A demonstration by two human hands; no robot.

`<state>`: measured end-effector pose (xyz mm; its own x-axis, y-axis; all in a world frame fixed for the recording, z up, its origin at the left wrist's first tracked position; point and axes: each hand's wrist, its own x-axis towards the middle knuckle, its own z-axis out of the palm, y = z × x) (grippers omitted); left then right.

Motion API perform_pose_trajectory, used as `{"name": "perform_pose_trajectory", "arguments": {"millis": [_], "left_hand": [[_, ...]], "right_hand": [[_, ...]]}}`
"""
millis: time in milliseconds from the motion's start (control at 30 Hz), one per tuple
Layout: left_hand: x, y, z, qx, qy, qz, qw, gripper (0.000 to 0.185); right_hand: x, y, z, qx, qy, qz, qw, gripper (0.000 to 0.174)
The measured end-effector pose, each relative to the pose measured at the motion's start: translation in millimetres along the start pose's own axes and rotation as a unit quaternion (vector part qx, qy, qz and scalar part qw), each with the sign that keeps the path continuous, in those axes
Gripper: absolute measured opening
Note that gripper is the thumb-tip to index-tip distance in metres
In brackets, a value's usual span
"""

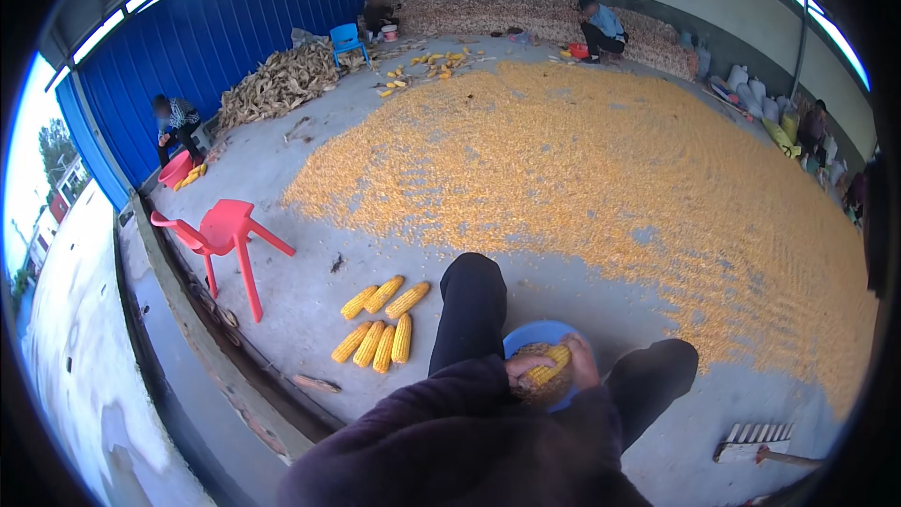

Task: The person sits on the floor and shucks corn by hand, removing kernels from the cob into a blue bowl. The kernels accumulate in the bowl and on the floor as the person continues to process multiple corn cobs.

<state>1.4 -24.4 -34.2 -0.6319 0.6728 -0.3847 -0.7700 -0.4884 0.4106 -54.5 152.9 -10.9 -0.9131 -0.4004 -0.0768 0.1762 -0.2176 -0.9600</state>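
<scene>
Between my knees stands a blue plastic basin point(538, 332) with loose material, apparently corn kernels, in its bottom. Over it I hold a yellow corn cob point(551, 366) slantwise. My left hand point(528, 366) grips its lower left end, and my right hand point(581, 362) closes around the upper right end. The palms and the cob's underside are hidden. To the left of my leg several whole corn cobs point(383, 346) lie on the concrete floor in two loose rows. A bare, pinkish cob point(317, 384) lies farther left.
Corn kernels point(549, 155) cover the floor ahead and right. A red plastic chair point(224, 227) stands left, beside a low concrete ledge point(204, 345). A wooden rake point(757, 447) lies at lower right. Several people sit farther off, one beside a pink basin point(176, 169). Husks point(281, 84) are heaped behind.
</scene>
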Motion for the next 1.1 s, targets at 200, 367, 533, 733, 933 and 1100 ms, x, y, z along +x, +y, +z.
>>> {"name": "perform_pose_trajectory", "arguments": {"millis": [200, 367, 533, 733, 933, 1100], "left_hand": [[-1, 5, -4, -0.047, -0.014, -0.033, 0.998, 0.053], [7, -1, -15, -0.018, -0.031, -0.040, 0.999, 0.049], [6, -3, -10, -0.019, -0.003, -0.003, 1.000, 0.047], [7, -5, -12, -0.004, 0.011, 0.005, 1.000, 0.047], [1, -2, -4, 0.005, 0.008, -0.007, 1.000, 0.047], [5, -3, -6, 0.012, 0.018, 0.000, 1.000, 0.048]], "right_hand": [[-10, -27, 13, 0.101, -0.008, 0.100, 0.990, 0.016], [-7, -19, 4, 0.053, -0.027, 0.094, 0.994, 0.018], [-9, -21, 11, 0.030, 0.006, 0.086, 0.996, 0.015], [-5, -6, 13, 0.003, 0.048, 0.071, 0.996, 0.016], [0, 2, 7, -0.113, 0.039, -0.010, 0.993, 0.024], [2, 9, 5, -0.105, 0.056, -0.025, 0.993, 0.024]]}}
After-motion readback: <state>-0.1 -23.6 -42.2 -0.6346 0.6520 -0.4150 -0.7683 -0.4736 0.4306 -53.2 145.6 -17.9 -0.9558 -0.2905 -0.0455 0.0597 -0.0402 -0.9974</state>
